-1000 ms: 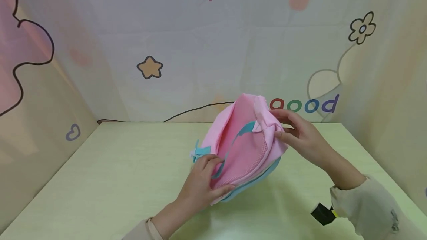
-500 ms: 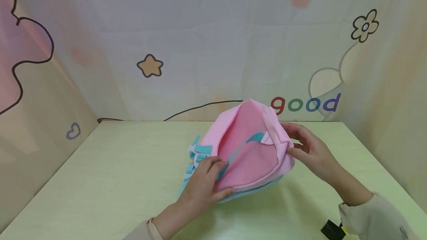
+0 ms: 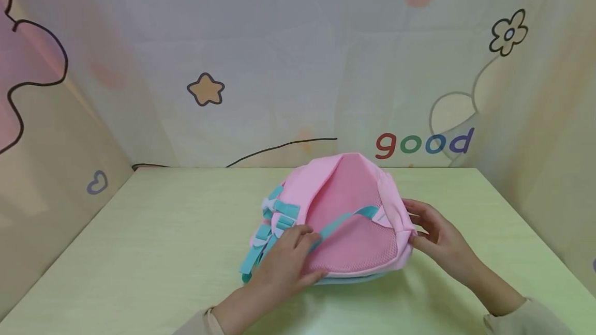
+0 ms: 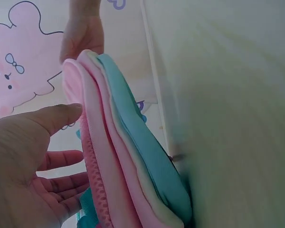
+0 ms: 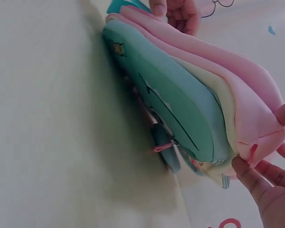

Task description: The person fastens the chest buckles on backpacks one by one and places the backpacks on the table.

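A pink and teal backpack is tilted over the table, its pink mesh back and strap side turned up toward the head view. My left hand holds its near left edge, fingers over the teal strap and thumb at the rim. At the right end, my right hand pinches the pink fabric between thumb and fingers. The right wrist view shows the teal front panel facing the table, with a pink zipper pull hanging there. White and teal buckles lie at the left side.
The pale green table extends around the backpack on both sides. Behind it hangs a printed cloth with a star, a flower and the word "good"; cloth walls also stand at left and right.
The backpack's far and right parts have come down and toward me, and its back lies flatter. My right hand has moved down and right with it. More left-side buckles show; my left hand has barely moved.
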`<state>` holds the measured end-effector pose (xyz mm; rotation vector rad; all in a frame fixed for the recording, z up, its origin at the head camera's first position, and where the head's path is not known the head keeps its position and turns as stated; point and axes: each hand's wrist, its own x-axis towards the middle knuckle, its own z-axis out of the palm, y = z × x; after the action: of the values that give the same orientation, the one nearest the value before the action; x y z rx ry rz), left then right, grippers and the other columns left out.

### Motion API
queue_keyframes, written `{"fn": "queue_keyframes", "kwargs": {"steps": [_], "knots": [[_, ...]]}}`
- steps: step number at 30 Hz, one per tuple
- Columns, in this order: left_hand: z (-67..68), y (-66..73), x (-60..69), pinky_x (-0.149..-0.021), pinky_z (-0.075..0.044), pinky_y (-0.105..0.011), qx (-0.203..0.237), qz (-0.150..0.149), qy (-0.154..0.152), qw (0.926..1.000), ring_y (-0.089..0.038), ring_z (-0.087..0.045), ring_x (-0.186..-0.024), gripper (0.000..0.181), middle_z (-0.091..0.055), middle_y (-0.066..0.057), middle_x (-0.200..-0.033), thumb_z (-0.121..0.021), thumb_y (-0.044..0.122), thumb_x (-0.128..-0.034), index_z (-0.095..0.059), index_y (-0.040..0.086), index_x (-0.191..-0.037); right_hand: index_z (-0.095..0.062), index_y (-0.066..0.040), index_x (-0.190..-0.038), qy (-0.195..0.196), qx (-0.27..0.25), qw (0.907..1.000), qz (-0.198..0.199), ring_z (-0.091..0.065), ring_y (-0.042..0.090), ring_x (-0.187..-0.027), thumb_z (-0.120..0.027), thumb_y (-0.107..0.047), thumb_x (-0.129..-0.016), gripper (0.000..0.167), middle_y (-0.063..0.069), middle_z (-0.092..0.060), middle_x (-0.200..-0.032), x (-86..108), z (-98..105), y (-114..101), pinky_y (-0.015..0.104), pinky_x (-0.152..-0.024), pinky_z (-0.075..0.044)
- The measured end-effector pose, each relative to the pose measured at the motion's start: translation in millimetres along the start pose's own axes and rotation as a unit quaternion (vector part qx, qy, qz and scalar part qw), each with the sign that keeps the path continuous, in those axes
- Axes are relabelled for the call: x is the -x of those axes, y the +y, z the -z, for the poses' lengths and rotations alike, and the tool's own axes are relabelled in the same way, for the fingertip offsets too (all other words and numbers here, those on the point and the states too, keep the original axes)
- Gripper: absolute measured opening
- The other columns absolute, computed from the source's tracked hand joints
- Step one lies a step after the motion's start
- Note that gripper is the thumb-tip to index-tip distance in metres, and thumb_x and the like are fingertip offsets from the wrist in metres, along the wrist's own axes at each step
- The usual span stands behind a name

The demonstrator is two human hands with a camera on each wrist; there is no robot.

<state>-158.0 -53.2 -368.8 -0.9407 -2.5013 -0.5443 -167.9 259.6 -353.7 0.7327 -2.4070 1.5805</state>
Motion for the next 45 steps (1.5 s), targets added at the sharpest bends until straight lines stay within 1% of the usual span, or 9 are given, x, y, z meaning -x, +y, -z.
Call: {"fn": "queue_keyframes", "kwargs": {"steps": [5,13,17,22,26,30,35,39,45], "knots": [[-3.8,0.2,1.2,-0.093,-0.052,-0.030,-0.013,-0.019,-0.010,0.9997,-0.021,-0.056,-0.109,0.056,-0.058,-0.009,-0.117,-0.082,0.036,-0.0747,-0.058,0.010,-0.119,-0.035,0.006,-0.139,-0.009,-0.014,0.9998,-0.010,-0.052,-0.008,-0.114,-0.057,0.006,-0.090,0.054,-0.022,-0.045,-0.134,12.2,-3.5,10.6,0.012,-0.086,-0.050],[-5.9,2.7,2.9,-0.097,-0.050,-0.029,-0.003,-0.001,-0.043,0.9991,-0.018,-0.054,-0.110,0.059,-0.057,-0.006,-0.118,-0.081,0.033,-0.0765,-0.056,0.008,-0.123,-0.032,0.010,-0.138,-0.042,-0.075,0.9963,-0.001,-0.055,-0.005,-0.115,-0.053,0.012,-0.090,0.052,-0.018,-0.046,-0.136,27.1,-8.4,31.6,0.013,-0.087,-0.051],[-7.5,2.3,3.6,-0.096,-0.050,-0.028,-0.006,-0.002,-0.047,0.9989,-0.018,-0.054,-0.108,0.057,-0.057,-0.006,-0.117,-0.081,0.031,-0.0766,-0.056,0.008,-0.123,-0.032,0.009,-0.139,-0.053,-0.073,0.9959,-0.007,-0.057,-0.003,-0.112,-0.055,0.009,-0.091,0.053,-0.019,-0.049,-0.134,30.7,-12.9,36.6,0.014,-0.086,-0.052],[-10.1,0.9,4.4,-0.096,-0.050,-0.028,-0.012,-0.002,-0.068,0.9976,-0.017,-0.054,-0.108,0.056,-0.057,-0.004,-0.115,-0.079,0.032,-0.0786,-0.056,0.008,-0.123,-0.032,0.007,-0.140,-0.045,-0.040,0.9978,-0.028,-0.059,-0.005,-0.107,-0.058,0.004,-0.091,0.056,-0.021,-0.051,-0.129,32.3,-15.9,40.2,0.014,-0.085,-0.052],[-12.0,-0.1,5.1,-0.096,-0.049,-0.028,-0.014,-0.007,-0.069,0.9975,-0.016,-0.054,-0.108,0.054,-0.057,-0.003,-0.115,-0.078,0.033,-0.0793,-0.056,0.009,-0.122,-0.033,0.006,-0.141,-0.040,0.000,0.9974,-0.059,-0.058,-0.009,-0.102,-0.062,-0.001,-0.090,0.059,0.007,-0.055,-0.130,31.0,-15.5,43.1,0.013,-0.083,-0.051],[-13.0,-0.9,5.6,-0.096,-0.049,-0.027,-0.002,-0.021,-0.054,0.9983,-0.016,-0.054,-0.108,0.053,-0.057,-0.003,-0.115,-0.078,0.033,-0.0788,-0.057,0.009,-0.121,-0.032,0.006,-0.141,-0.044,0.019,0.9961,-0.073,-0.056,-0.011,-0.100,-0.064,-0.002,-0.089,0.062,0.034,-0.051,-0.126,29.4,-13.8,44.9,0.012,-0.082,-0.051],[-10.4,-1.1,4.4,-0.096,-0.049,-0.027,0.033,-0.029,-0.047,0.9979,-0.017,-0.054,-0.110,0.053,-0.057,-0.004,-0.116,-0.079,0.030,-0.0789,-0.057,0.009,-0.122,-0.034,0.005,-0.141,-0.049,0.034,0.9936,-0.095,-0.058,-0.008,-0.098,-0.067,-0.006,-0.088,0.064,0.032,-0.053,-0.125,26.3,-9.2,41.5,0.013,-0.082,-0.052],[-6.0,1.1,3.0,-0.096,-0.050,-0.028,0.081,-0.015,-0.049,0.9954,-0.017,-0.055,-0.111,0.050,-0.058,-0.004,-0.117,-0.078,0.026,-0.0798,-0.058,0.008,-0.122,-0.035,0.002,-0.142,-0.057,0.038,0.9898,-0.125,-0.060,-0.006,-0.097,-0.068,-0.011,-0.088,0.065,0.029,-0.053,-0.126,23.9,-3.5,36.6,0.013,-0.082,-0.051],[-0.6,4.2,2.5,-0.096,-0.050,-0.028,0.117,-0.013,-0.033,0.9925,-0.018,-0.055,-0.111,0.046,-0.058,-0.004,-0.118,-0.077,0.022,-0.0808,-0.059,0.008,-0.120,-0.036,0.004,-0.141,-0.072,0.038,0.9913,-0.103,-0.060,-0.008,-0.098,-0.068,-0.008,-0.088,0.063,0.031,-0.053,-0.125,21.2,4.0,33.2,0.014,-0.082,-0.052]]}}
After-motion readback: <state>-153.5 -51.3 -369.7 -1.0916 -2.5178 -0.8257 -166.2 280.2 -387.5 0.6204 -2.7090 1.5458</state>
